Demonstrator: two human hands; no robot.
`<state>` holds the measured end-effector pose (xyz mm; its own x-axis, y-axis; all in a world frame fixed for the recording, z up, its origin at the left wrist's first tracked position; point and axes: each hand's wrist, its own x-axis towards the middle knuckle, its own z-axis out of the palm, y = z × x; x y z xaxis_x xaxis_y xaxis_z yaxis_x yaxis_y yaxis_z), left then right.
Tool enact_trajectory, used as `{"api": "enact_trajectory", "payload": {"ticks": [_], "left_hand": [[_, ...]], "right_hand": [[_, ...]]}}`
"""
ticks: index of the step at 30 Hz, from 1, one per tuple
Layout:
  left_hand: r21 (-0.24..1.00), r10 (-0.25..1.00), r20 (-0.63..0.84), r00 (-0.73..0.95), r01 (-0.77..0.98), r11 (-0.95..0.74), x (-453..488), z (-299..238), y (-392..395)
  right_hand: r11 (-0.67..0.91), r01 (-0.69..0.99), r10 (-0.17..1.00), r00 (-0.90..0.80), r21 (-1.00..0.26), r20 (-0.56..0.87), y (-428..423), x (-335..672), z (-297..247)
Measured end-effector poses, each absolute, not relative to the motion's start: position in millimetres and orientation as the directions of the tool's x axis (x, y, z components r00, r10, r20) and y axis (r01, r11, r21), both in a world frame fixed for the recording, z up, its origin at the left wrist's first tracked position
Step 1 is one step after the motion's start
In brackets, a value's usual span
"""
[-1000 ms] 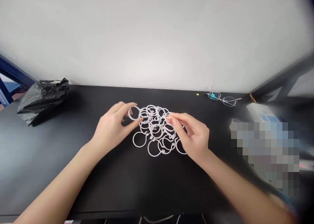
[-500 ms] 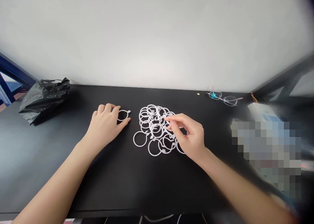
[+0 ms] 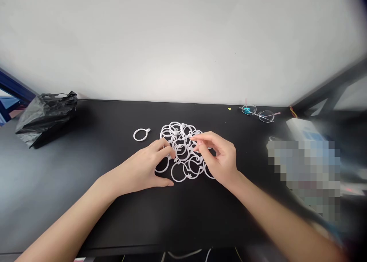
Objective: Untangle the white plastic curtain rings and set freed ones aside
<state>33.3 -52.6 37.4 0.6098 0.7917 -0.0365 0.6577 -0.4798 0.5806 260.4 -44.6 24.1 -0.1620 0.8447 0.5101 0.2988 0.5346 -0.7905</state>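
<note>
Left hand (image 3: 146, 166): fingers loosely curled, tips touching rings at the pile's left edge; grip not discernible.
Right hand (image 3: 219, 157): thumb and forefinger pinched narrow on a ring at the pile's right.
Pile of rings (image 3: 183, 151): white, table centre, between both hands.
Single ring (image 3: 141, 134): flat, left of pile, apart.
Table (image 3: 114, 200): black.
Bag (image 3: 43, 114): black, far left.
Glasses (image 3: 258, 113): far right.
Writing: none legible.

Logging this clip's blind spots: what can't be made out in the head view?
- Pixelated block, right: contents masked.
- Black bag, far left: contents unseen.
- Left hand and right hand on ring pile: their fingers hide any grip.
- Pale box: blurred.
</note>
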Motion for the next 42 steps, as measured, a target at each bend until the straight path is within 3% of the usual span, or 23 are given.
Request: {"api": "enact_trajectory", "payload": {"ticks": [15, 18, 22, 25, 31, 36, 42], "left_hand": [[0.724, 0.799, -0.018, 0.601, 0.560, -0.404, 24.5, 44.9, -46.5], [0.818, 0.812, -0.001, 0.583, 0.468, -0.335, 21.5, 52.2, -45.7], [0.934, 0.830, 0.045, 0.556, 0.272, -0.233, 28.4, 54.1, -49.2], [0.970, 0.839, 0.071, 0.540, 0.158, -0.184, 39.4, 48.5, -53.5], [0.991, 0.853, 0.073, 0.517, 0.061, -0.122, 52.1, 38.7, -56.9], [0.991, 0.871, 0.089, 0.483, 0.049, -0.128, 52.1, 36.5, -55.9], [0.976, 0.900, 0.079, 0.429, 0.152, -0.158, 50.9, 32.7, -53.6]], "right_hand": [[0.542, 0.300, 0.840, -0.159, -0.785, 0.519, -42.5, 260.4, 23.3], [0.553, 0.274, 0.833, -0.185, -0.787, 0.521, -44.6, 260.1, 25.3], [0.544, 0.176, 0.816, -0.338, -0.821, 0.468, -48.5, 258.3, 27.3], [0.509, 0.097, 0.799, -0.424, -0.855, 0.427, -50.1, 255.3, 27.3], [0.482, 0.061, 0.807, -0.419, -0.874, 0.415, -49.9, 251.3, 28.2], [0.450, 0.089, 0.813, -0.452, -0.888, 0.367, -51.5, 251.4, 28.0], [0.375, 0.024, 0.892, -0.281, -0.927, 0.354, -52.7, 251.5, 26.5]]}}
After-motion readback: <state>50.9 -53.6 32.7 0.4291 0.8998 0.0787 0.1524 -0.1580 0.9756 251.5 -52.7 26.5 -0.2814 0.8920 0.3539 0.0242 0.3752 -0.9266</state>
